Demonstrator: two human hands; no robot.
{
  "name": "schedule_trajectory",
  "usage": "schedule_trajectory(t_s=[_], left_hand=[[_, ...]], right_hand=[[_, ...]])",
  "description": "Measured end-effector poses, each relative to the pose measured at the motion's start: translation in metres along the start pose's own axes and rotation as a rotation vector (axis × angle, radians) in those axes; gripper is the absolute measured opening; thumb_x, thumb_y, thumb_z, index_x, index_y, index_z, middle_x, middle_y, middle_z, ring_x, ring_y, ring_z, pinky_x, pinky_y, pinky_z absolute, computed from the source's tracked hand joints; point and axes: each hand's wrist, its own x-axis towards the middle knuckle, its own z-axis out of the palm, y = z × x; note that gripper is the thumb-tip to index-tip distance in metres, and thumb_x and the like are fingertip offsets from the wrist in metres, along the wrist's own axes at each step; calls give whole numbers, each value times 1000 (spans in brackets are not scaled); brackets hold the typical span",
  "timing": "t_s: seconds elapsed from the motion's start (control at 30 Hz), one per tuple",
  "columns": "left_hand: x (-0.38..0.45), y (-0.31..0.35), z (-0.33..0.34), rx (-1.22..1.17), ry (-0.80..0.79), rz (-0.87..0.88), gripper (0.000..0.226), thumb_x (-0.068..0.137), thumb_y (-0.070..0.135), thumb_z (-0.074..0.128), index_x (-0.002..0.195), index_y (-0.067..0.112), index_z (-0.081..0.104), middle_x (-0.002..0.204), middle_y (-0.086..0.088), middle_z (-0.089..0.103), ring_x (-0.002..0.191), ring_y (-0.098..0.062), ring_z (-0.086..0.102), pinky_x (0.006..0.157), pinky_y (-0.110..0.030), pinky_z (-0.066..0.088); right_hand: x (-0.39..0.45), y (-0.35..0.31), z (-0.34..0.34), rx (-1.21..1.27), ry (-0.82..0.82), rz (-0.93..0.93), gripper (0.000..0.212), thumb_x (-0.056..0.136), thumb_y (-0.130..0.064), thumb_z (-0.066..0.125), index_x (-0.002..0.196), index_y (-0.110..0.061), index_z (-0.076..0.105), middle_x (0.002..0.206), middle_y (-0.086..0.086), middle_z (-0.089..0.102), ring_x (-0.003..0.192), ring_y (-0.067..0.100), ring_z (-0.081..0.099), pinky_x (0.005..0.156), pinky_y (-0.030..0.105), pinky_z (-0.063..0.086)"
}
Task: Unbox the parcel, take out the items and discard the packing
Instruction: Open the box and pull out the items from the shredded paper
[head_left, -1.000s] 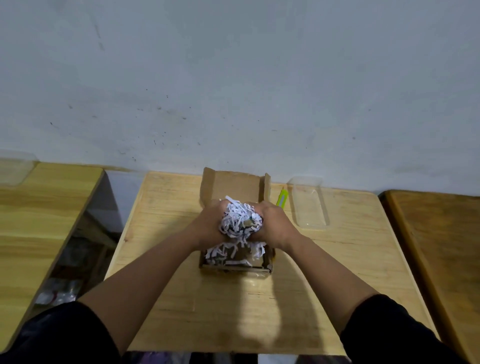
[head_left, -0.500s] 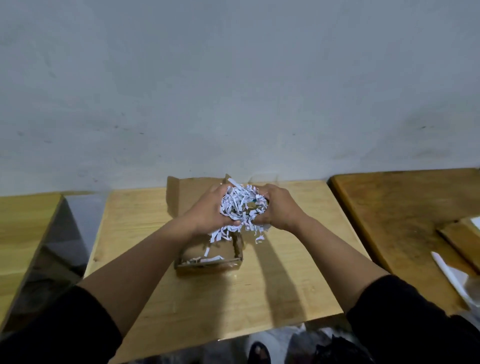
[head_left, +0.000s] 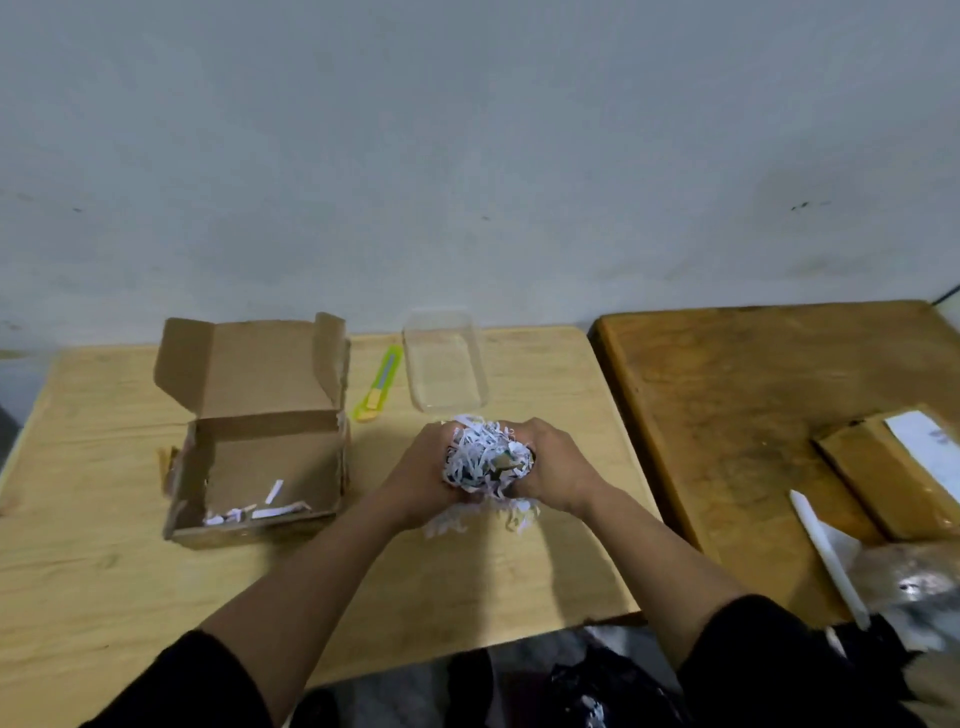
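A wad of white shredded paper (head_left: 480, 457) is squeezed between my left hand (head_left: 423, 480) and my right hand (head_left: 553, 470), held above the light wooden table (head_left: 467, 582) to the right of the box. Something brownish shows inside the wad, too hidden to name. Loose strips hang below my hands. The open cardboard box (head_left: 254, 441) sits on the table's left part, lid flap standing up at the back, with only a few paper strips left on its floor.
A green-yellow utility knife (head_left: 378, 383) and a clear plastic tray (head_left: 444, 366) lie behind my hands. A darker wooden table (head_left: 737, 405) at right carries a taped cardboard parcel (head_left: 883, 478) and a white stick. Dark bags lie on the floor below.
Both hands have lifted the wad of shredded paper out of the box and carried it to the right. The view has swung right, so the box now lies at left.
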Motion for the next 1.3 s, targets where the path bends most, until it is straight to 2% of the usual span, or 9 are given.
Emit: schedule_trajectory(t_s=[0.17, 0.3, 0.47, 0.63, 0.77, 0.9, 1.03, 1.17, 1.3], left_hand=[[1, -22, 47, 99, 44, -111, 78, 55, 38, 82, 125, 15, 55, 131, -4, 55, 120, -21, 48, 103, -33, 37], [-4, -37, 63, 174, -2, -226, 94, 60, 46, 79, 139, 16, 38, 143, -6, 43, 129, -24, 39, 110, -33, 30], [-15, -38, 54, 221, 7, -227, 106, 58, 48, 80, 144, 15, 26, 149, -13, 31, 137, -30, 27, 111, -33, 18], [-24, -44, 38, 263, 34, -166, 102, 59, 40, 83, 143, 17, 29, 150, -9, 29, 139, -26, 24, 115, -33, 16], [-26, -37, 40, 321, 150, 73, 77, 65, 46, 74, 132, 21, 45, 137, -7, 48, 128, -24, 43, 103, -43, 41], [-21, -28, 53, 419, 122, 220, 50, 74, 37, 62, 121, 22, 54, 126, -4, 60, 119, -21, 52, 95, -38, 43], [-18, -40, 55, 384, 130, 193, 33, 79, 34, 58, 106, 15, 65, 119, -4, 65, 118, -24, 55, 100, -39, 44], [-27, -51, 44, 399, 256, 148, 22, 79, 19, 62, 98, 10, 67, 111, -8, 67, 111, -27, 58, 100, -40, 45], [-28, -50, 39, 437, 334, 102, 31, 76, 21, 56, 105, 14, 64, 115, -7, 63, 112, -24, 55, 96, -41, 45]], right_hand=[[18, 55, 29, -65, -85, -58, 61, 60, -23, 77, 118, -20, 60, 104, 14, 65, 103, 29, 59, 76, 27, 44], [21, 73, 47, -44, -118, -116, 76, 63, -47, 51, 131, -14, 50, 109, 20, 61, 103, 34, 52, 84, 31, 42], [23, 88, 40, -107, -201, -128, 97, 64, -44, 76, 145, -30, 23, 141, 14, 39, 132, 30, 32, 106, 31, 28], [19, 82, 17, -140, -230, -102, 114, 53, -47, 84, 143, -44, 14, 153, 4, 18, 140, 23, 17, 113, 40, 23], [11, 75, 11, -47, -72, -170, 93, 59, -35, 84, 138, -41, 35, 146, 2, 32, 133, 21, 29, 109, 37, 31], [11, 66, 32, -4, 68, -243, 40, 73, -9, 69, 111, -22, 68, 126, 7, 58, 118, 27, 48, 98, 31, 38], [5, 68, 46, 11, 220, -199, 18, 73, -10, 69, 90, -8, 74, 100, 8, 71, 102, 30, 59, 89, 38, 50], [-5, 72, 40, 65, 261, -49, 31, 75, -37, 72, 89, -9, 74, 99, 3, 69, 104, 20, 55, 89, 37, 47], [-7, 71, 37, -73, 309, -98, 39, 79, -55, 56, 98, -22, 68, 105, -5, 64, 104, 13, 52, 89, 33, 41]])
